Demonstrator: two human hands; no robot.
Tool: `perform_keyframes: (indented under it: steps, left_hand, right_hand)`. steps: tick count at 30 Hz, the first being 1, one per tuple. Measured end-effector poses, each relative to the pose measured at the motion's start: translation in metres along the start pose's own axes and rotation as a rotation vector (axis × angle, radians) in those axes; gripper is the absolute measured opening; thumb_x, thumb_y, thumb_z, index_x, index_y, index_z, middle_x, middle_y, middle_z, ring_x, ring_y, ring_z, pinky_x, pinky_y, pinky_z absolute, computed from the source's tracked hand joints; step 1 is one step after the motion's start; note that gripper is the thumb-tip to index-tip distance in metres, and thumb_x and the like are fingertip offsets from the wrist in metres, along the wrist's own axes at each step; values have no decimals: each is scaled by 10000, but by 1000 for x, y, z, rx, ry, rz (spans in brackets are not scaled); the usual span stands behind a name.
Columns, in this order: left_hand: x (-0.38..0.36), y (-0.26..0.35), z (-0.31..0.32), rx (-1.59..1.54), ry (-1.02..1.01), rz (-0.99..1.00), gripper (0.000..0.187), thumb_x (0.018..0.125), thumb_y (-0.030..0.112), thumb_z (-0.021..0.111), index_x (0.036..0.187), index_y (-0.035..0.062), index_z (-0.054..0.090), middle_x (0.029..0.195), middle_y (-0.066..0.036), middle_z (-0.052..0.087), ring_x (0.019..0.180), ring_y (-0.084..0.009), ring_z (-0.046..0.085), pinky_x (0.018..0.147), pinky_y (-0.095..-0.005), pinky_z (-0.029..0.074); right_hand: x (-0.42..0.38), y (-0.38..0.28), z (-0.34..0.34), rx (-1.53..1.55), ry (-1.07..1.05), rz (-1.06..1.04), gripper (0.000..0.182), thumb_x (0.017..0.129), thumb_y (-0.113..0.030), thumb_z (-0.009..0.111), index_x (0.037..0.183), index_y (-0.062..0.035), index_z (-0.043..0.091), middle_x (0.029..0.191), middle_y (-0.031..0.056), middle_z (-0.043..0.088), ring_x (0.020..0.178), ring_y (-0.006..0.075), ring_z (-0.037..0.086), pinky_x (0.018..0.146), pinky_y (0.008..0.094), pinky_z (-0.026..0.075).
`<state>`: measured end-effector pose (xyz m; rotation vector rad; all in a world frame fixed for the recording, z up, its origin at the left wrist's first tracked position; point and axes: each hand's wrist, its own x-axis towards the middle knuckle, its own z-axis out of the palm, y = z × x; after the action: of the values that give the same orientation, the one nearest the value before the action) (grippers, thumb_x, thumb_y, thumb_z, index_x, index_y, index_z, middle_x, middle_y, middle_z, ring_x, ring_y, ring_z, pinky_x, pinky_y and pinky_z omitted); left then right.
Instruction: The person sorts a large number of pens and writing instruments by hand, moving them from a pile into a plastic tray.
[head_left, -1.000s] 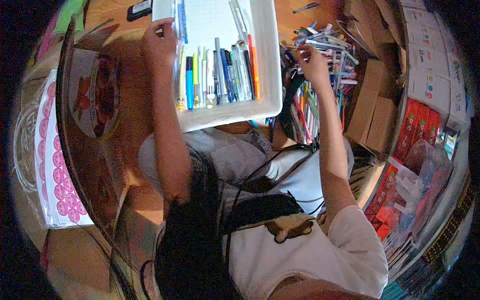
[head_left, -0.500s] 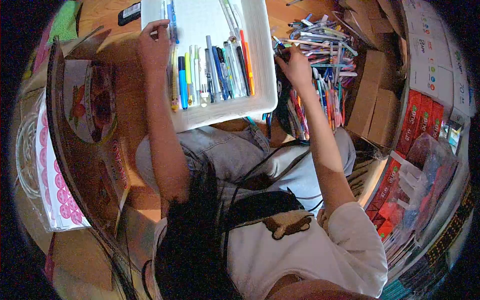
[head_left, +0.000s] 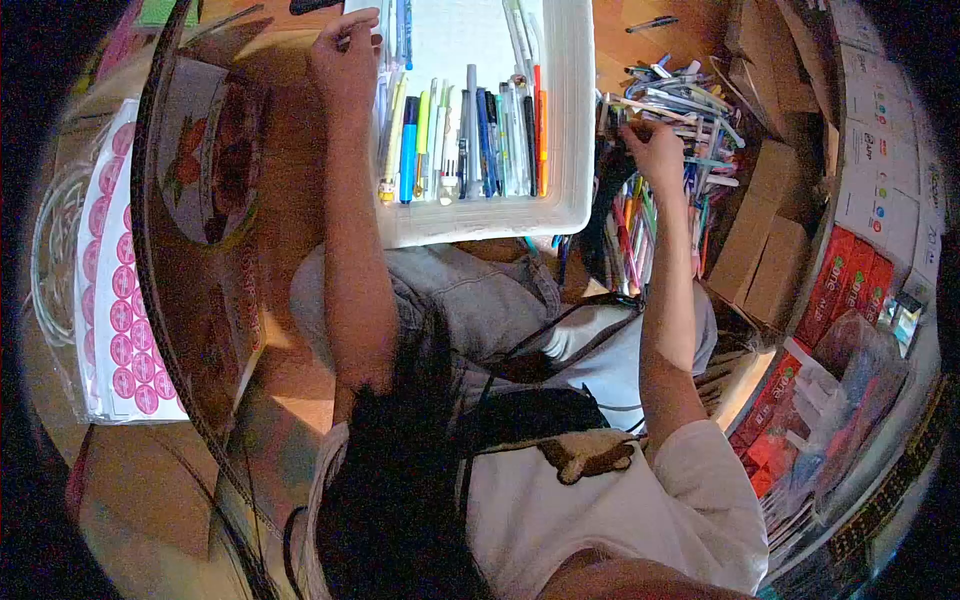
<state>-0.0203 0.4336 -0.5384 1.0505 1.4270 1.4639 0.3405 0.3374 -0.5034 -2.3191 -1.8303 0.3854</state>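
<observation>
A white plastic tray (head_left: 485, 222) holds pens and markers laid side by side, among them a blue marker (head_left: 409, 150) and an orange pen (head_left: 543, 145). At its upper left rim is my left hand (head_left: 347, 60), fingers curled; what they hold, if anything, does not show. My right hand (head_left: 657, 158) reaches over the left part of a loose pile of pens (head_left: 690, 100) right of the tray. Its thumb and fingers are drawn together, and the thing between them is too small and dark to name. More pens (head_left: 640, 225) lie below, beside my right forearm.
A single dark pen (head_left: 652, 24) lies on the wooden floor beyond the pile. Cardboard pieces (head_left: 765, 235) and red boxes (head_left: 845, 285) line the right side. At the left are a dark curved panel (head_left: 190, 290) and a sheet of pink round stickers (head_left: 125, 340).
The whole view has shifted, so the tray and pile appear farther right. My left hand stays by the tray's left rim, and my right hand stays at the pen pile.
</observation>
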Motion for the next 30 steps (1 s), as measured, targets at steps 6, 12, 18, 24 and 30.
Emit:
perform_keyframes:
  steps: [6,12,18,24,30]
  left_hand:
    - [19,-31,-8,-75,-17,-58,183,859,137,533,968,36,639,912,-88,641,730,-164,607,661,-270,501]
    - [16,-27,-7,-36,-4,-13,185,857,157,538,947,37,648,916,-86,644,741,-167,611,655,-266,500]
    - [11,-17,-5,-67,-3,-29,198,864,153,515,959,29,636,909,-85,648,727,-172,620,659,-267,502]
    - [8,-16,-1,-248,-2,-39,140,852,103,515,904,25,618,839,-68,626,689,-150,585,621,-259,474]
    - [1,-2,6,-186,31,-1,134,856,150,541,881,41,615,804,-26,606,640,-93,540,569,-220,439]
  right_hand:
    - [2,-9,-19,385,-70,86,295,815,-218,616,938,49,628,839,63,644,768,115,576,704,247,442]
    - [-4,-55,-44,907,-195,234,252,855,-205,573,995,1,609,871,42,614,794,123,572,721,250,447]
    - [14,-129,6,1073,-533,146,280,842,-162,586,1034,41,573,916,87,609,773,120,587,738,238,480]
    - [47,-184,83,839,-544,-44,226,810,-158,620,886,55,622,737,62,623,675,109,587,658,213,467]
    - [57,-202,95,459,-441,-167,276,722,-271,645,755,1,664,654,96,642,579,190,612,607,286,495]
